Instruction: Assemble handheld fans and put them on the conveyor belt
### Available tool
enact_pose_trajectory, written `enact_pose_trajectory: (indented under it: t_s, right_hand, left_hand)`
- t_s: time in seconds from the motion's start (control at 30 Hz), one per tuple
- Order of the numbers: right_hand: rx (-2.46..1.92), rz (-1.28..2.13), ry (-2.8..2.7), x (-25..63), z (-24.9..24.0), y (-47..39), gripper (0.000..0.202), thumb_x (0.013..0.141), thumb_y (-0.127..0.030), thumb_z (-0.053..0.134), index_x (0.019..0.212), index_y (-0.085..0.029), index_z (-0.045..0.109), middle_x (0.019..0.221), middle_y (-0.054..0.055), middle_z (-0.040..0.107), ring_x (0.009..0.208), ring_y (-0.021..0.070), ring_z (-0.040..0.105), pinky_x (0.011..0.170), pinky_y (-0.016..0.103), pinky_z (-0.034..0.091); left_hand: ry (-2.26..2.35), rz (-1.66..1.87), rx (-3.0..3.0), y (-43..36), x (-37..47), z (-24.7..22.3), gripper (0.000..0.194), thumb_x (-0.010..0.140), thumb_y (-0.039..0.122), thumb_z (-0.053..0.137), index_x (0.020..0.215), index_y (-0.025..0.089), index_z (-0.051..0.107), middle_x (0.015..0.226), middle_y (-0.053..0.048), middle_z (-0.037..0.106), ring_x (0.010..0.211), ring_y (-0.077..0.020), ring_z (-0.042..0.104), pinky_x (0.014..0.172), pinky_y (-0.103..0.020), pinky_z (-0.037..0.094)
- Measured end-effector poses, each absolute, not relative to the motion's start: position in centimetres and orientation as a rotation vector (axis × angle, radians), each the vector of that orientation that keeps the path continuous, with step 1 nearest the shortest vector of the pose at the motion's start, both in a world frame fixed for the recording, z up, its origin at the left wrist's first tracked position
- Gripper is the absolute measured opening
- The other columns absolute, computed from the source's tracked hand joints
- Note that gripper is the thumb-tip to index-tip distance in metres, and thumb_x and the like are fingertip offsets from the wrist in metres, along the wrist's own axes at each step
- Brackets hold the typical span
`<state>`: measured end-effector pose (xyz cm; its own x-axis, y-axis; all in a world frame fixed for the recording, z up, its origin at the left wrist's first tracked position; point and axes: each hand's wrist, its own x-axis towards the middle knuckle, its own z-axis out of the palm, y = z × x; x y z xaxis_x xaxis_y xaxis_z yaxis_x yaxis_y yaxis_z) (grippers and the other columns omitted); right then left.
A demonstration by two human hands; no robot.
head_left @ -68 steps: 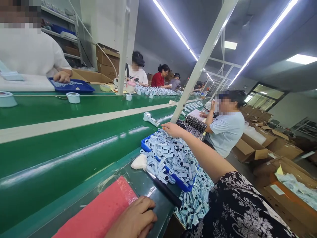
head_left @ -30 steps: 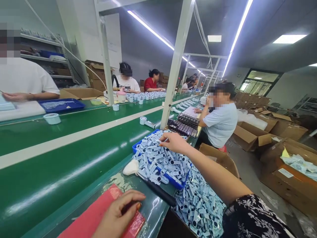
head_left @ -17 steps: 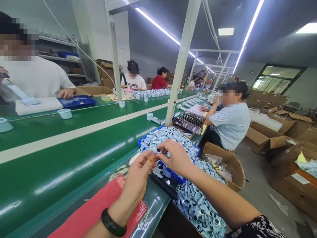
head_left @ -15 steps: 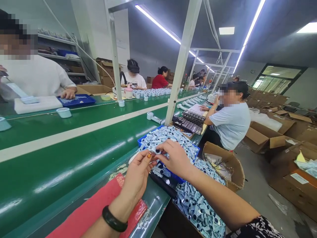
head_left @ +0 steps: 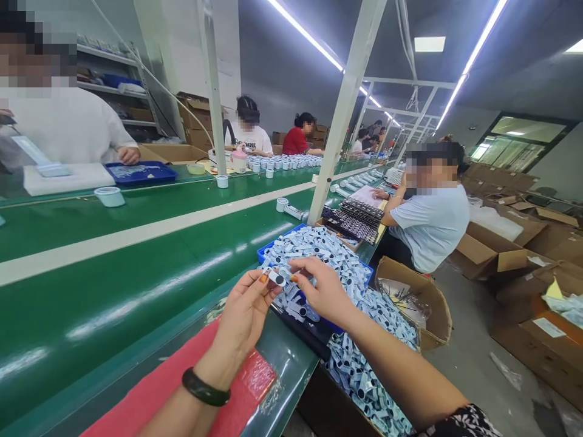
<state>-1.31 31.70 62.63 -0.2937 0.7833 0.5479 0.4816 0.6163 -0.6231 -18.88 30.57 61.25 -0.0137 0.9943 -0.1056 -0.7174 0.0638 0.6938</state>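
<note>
Between the fingertips of my left hand, a small light-blue plastic part with a dark oval on its face is pinched. My right hand is just to the right of it, thumb and forefinger curved and apart; no part shows clearly in its grasp. Beneath and beyond both hands, a blue tray is heaped with similar parts. More of these loose parts fill a box below my right forearm. Under my left forearm, a red sheet lies on the table.
A green conveyor belt runs along the left. A white post rises behind the tray. Co-workers sit along the line, one in a light shirt at right. Dark stacked sheets and an open carton stand nearby.
My right fingers have come away from the part, which stays in my left fingertips and now shows its dark oval more plainly. The view has shifted slightly.
</note>
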Motion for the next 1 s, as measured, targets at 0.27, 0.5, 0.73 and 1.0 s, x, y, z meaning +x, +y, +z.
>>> enact_pose_trajectory:
  t_s: [0.27,0.5,0.73,1.0]
  right_hand:
    - [-1.135,0.526,-1.961,-1.8,62.7,32.3,0.015,0.095,-0.012,0.064,0.106,-0.02,0.069,0.098,0.002,0.072,0.085,0.0173,0.066,0.077,0.029,0.05]
    - [-1.162,-0.264,-2.257,-0.6,62.7,33.9,0.009,0.098,-0.015,0.067,0.106,-0.017,0.07,0.098,0.008,0.067,0.093,0.0249,0.062,0.079,0.036,0.044]
    - [-1.344,-0.247,-2.249,0.6,63.5,36.2,0.014,0.093,-0.008,0.073,0.105,-0.016,0.071,0.104,0.01,0.068,0.101,0.0289,0.063,0.084,0.04,0.045]
    - [-1.0,0.41,-2.033,-2.8,63.9,31.6,0.017,0.091,-0.007,0.074,0.098,-0.022,0.07,0.091,-0.001,0.067,0.083,0.0157,0.063,0.077,0.029,0.047]
  left_hand:
    - [0.695,1.452,0.496,30.9,-18.8,60.5,0.054,0.041,0.037,0.104,0.077,0.015,0.07,0.083,-0.004,0.074,0.08,-0.0168,0.067,0.073,-0.027,0.061]
    - [0.714,1.394,0.483,31.7,-19.8,60.1,0.052,0.042,0.034,0.102,0.075,0.013,0.068,0.084,-0.009,0.076,0.07,-0.0143,0.064,0.057,-0.02,0.055]
    - [0.647,1.337,0.512,31.5,-19.8,60.4,0.052,0.044,0.036,0.103,0.077,0.014,0.069,0.088,-0.01,0.076,0.075,-0.016,0.067,0.061,-0.022,0.056]
    - [0.621,1.412,0.56,31.3,-19.4,60.2,0.052,0.044,0.037,0.104,0.077,0.016,0.07,0.089,-0.004,0.074,0.077,-0.0133,0.064,0.067,-0.022,0.056]
